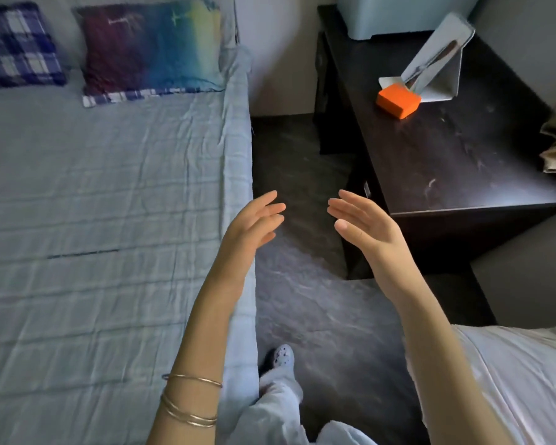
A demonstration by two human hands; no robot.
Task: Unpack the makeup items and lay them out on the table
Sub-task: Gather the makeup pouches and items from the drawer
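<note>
A checked pillow (16,43) and a multicoloured pillow (151,46) are seen at eleven o'clock on the bed (93,220); an orange box (398,101) is set at two o'clock.

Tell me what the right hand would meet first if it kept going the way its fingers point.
The right hand points up and slightly left, over bare floor. Nothing stands in that line; the dark table lies to its right. Depth is unclear, but the way looks free up to the far wall.

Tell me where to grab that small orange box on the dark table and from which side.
Take the small orange rectangular box across its two longer side faces, coming down from above with the right hand. It lies flat on the dark wooden table, top face clear, while the tilted silver stand mirror crowds its far side. Both hands are open and empty.
</note>
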